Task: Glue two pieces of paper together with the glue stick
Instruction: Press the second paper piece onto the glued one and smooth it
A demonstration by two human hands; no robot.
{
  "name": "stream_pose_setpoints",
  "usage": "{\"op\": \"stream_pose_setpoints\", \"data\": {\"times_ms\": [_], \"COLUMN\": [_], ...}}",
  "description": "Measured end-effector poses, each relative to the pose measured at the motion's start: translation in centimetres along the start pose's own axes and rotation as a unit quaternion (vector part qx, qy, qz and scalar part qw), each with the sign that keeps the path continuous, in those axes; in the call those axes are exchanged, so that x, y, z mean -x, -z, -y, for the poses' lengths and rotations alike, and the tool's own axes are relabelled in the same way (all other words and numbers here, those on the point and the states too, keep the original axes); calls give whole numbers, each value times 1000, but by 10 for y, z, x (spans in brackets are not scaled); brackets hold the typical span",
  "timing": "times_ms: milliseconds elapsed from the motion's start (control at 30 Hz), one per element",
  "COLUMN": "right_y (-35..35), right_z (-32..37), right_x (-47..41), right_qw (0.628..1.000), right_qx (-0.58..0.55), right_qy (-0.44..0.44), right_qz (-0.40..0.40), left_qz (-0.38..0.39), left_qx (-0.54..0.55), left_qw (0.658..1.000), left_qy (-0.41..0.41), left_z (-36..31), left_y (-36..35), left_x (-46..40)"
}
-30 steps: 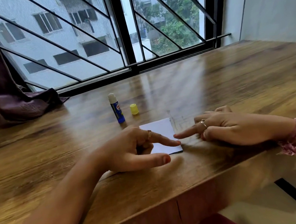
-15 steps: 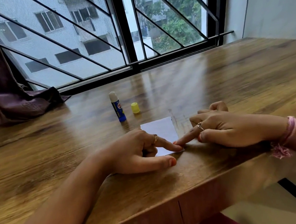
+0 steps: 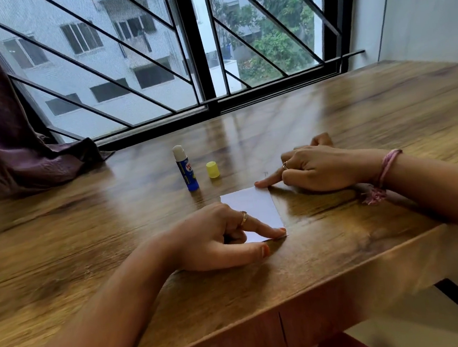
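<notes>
The left hand presses its straight index finger on the near right corner of the white paper, other fingers curled under and holding nothing; the right hand does the same at the far right corner. Both rest on the wooden table. Beyond the paper the glue stick stands upright and uncapped, white glue showing in its tube, its yellow cap just beside it.

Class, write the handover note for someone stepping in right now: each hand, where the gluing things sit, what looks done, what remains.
Left hand: index finger straight, pressing the near right corner of the paper.
Right hand: index finger pressing the far right corner; other fingers curled, holding nothing.
Glue stick: upright on the table, uncapped, beyond the paper. Yellow cap stands just right of it.
Done: paper lies flat; it looks like one stacked piece, so gluing seems finished, though I cannot see the layers.
Left: finish pressing the edges, recap the glue stick.
</notes>
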State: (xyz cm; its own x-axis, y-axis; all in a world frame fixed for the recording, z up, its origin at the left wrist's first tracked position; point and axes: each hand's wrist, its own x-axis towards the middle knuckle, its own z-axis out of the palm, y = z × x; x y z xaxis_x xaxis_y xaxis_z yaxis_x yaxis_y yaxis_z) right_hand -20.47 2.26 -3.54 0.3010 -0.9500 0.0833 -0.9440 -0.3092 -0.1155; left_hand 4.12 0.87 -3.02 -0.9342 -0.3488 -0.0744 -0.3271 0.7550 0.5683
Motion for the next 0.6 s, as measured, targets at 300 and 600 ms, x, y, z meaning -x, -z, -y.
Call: {"op": "stream_pose_setpoints", "data": {"times_ms": [300, 600], "right_y": [-6, -12], "right_z": [0, -8], "right_x": [2, 5], "right_qw": [999, 994], "right_qx": [-18, -99], "right_qy": [-6, -6], "right_qz": [-29, -56], "left_qz": [-5, -169], "left_qx": [-11, 25], "left_qw": [1000, 985], "left_qy": [-7, 18], "left_z": [3, 32], "left_y": [1, 15], "left_x": [0, 6]}}
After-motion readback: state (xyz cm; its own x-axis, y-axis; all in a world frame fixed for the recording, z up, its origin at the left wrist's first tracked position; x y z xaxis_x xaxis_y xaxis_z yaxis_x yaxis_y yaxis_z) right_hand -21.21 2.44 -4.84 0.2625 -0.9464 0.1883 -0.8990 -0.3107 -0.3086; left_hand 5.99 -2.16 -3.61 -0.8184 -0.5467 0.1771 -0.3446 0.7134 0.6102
